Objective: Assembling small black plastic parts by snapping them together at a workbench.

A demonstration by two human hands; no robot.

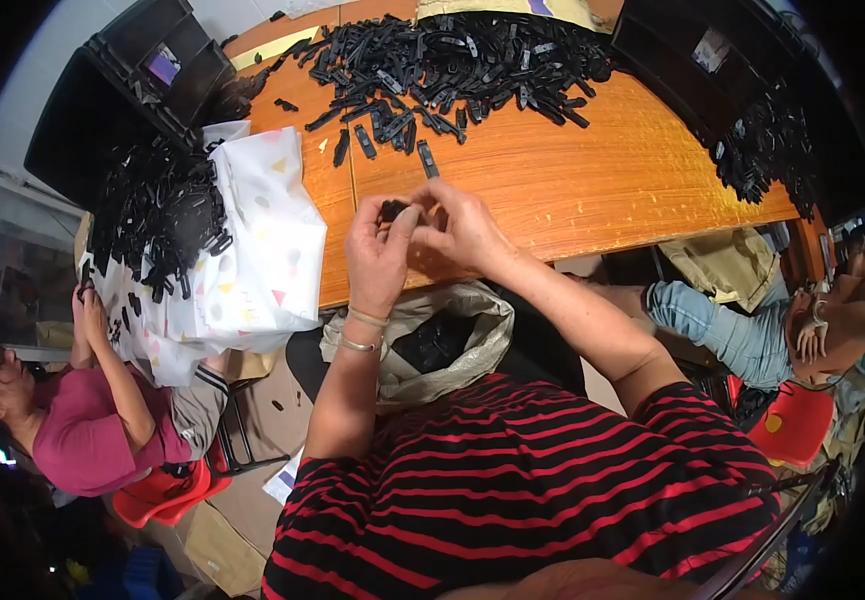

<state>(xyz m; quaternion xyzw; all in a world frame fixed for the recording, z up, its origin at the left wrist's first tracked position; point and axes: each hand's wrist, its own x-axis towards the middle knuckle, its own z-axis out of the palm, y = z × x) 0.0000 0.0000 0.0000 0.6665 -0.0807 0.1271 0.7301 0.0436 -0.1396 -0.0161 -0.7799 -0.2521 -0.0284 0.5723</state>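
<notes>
Over the near edge of the table, my left hand (377,255) is closed, thumb and fingers pinching a small black plastic part (392,209). Close beside it, my right hand (464,228) has its fingers bent inward toward that part; what they grip, if anything, is hidden. Just beyond my right fingertips is a slim black clip-like piece (427,157); whether a finger touches it I cannot tell. Below my hands, an open whitish woven sack (497,335) sits at my lap with dark contents.
A wide heap of black plastic parts (452,70) covers the far side of the wooden table (552,190). Black crates (152,70) stand far left and right. At left, a co-worker (82,430) handles parts by a patterned white sheet (272,220); another person (722,330) sits at right.
</notes>
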